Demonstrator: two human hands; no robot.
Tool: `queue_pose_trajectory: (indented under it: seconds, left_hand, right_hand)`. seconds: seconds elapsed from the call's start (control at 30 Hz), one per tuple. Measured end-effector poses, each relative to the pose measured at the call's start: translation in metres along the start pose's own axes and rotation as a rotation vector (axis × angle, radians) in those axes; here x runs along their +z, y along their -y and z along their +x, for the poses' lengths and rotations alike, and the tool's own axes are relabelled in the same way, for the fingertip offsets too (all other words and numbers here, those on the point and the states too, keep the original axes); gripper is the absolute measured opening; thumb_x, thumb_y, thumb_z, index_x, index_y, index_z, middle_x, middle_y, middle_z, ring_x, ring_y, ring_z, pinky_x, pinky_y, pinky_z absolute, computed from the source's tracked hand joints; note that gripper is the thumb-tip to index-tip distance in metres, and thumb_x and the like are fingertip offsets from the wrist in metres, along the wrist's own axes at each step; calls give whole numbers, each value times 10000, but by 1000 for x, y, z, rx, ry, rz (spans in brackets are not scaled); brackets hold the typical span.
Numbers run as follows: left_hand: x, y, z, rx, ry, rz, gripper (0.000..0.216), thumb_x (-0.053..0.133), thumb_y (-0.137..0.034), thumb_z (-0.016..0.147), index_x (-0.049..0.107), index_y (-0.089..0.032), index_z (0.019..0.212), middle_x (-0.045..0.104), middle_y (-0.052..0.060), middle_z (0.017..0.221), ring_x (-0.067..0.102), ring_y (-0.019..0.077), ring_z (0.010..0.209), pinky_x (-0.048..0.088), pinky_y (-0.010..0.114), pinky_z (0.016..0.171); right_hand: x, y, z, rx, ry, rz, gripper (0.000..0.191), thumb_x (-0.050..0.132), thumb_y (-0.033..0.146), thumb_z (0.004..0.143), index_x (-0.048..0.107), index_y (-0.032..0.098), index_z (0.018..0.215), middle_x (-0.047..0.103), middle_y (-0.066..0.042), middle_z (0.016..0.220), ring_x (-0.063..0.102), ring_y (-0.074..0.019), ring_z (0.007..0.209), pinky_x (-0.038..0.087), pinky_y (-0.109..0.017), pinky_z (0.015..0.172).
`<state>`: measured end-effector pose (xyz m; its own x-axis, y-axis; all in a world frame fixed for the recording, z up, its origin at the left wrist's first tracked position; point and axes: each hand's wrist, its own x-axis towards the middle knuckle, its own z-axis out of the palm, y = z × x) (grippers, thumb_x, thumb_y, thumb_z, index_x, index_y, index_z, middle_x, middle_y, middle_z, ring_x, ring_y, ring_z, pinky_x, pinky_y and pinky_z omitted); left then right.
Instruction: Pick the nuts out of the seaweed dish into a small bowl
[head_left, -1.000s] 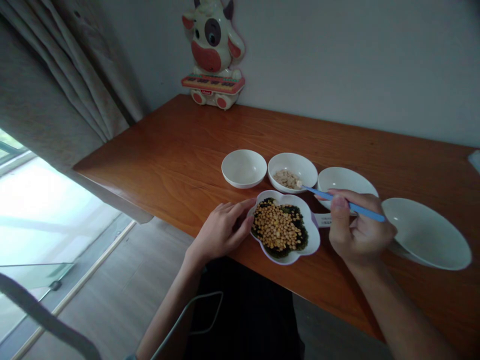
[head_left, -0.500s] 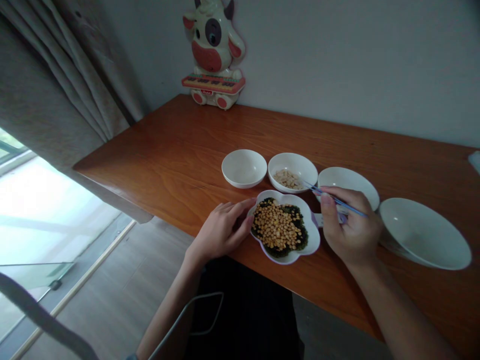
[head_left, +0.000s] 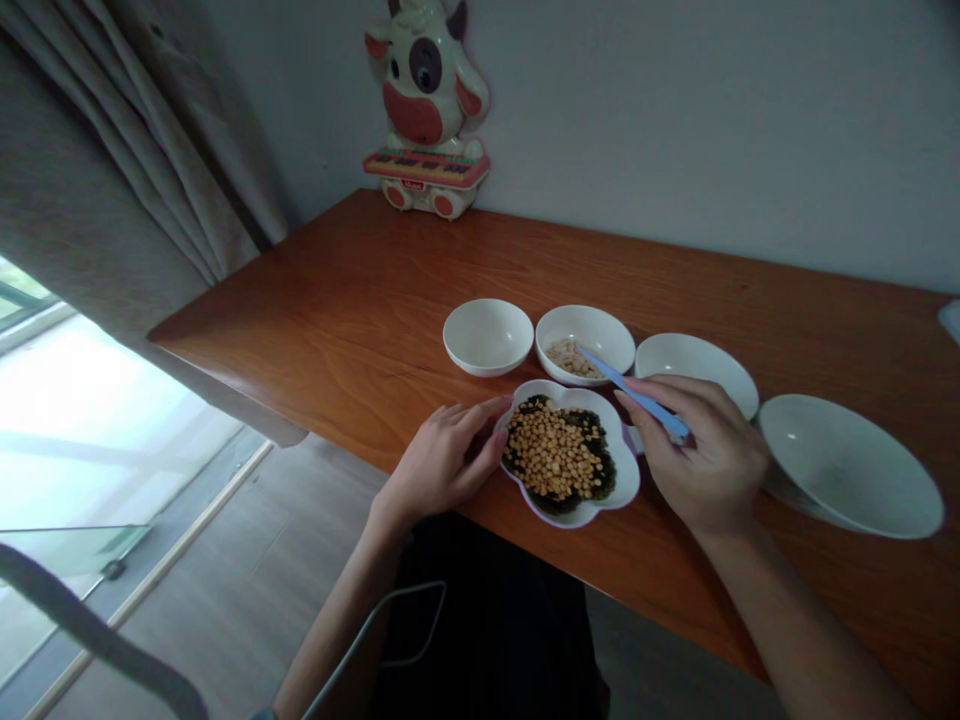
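Observation:
With the thumb and index finger of my left hand [head_left: 450, 455], I hold the left edge of a white flower-shaped bowl [head_left: 627, 485] with a lilac rim. Yellow split beans [head_left: 555, 455] lie in it over small dark green beans [head_left: 606, 478]. My right hand [head_left: 701, 450] pinches blue tweezers [head_left: 619, 378] above the bowl's short handle, which it mostly hides. The tweezers' tips reach into a round white bowl [head_left: 606, 328], touching or just over pale flat seeds [head_left: 571, 358]. Whether a seed sits between the tips, I cannot tell.
An unfilled white bowl [head_left: 489, 335] stands left of the seed bowl. Two more white bowls, one behind my right hand [head_left: 701, 365] and a larger one [head_left: 847, 465], stand to the right. A cow toy with a keyboard [head_left: 427, 120] sits at the wooden table's [head_left: 337, 300] back corner.
The tweezers have turned in my right hand, now showing their broad side, and their tips have moved left into the pale seeds. My left hand and the flower-shaped bowl have stayed put.

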<state>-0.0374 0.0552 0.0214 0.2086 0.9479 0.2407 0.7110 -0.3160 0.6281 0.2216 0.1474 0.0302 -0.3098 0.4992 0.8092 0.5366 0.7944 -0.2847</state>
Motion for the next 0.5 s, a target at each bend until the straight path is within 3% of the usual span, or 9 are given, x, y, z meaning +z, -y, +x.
queue_pose_trajectory:
  seconds: [0.33, 0.5]
  left_hand:
    - [1, 0, 0, 7, -11, -8, 389, 449, -333, 1081, 510, -191, 1438, 732, 109, 1232, 719, 247, 1053, 561, 429, 921]
    - [1, 0, 0, 0, -12, -13, 391, 451, -332, 1079, 514, -193, 1439, 736, 113, 1210, 718, 251, 1047, 564, 432, 919]
  right_hand:
    - [2, 2, 0, -5, 36, 48, 297, 751, 122, 859, 713, 263, 1118, 766, -46, 981, 744, -216, 869, 627, -380, 800]
    - [4, 2, -5, 97, 59, 137, 229, 694, 171, 913, 665, 266, 1119, 787, -49, 1025, 763, -238, 941, 635, -409, 841]
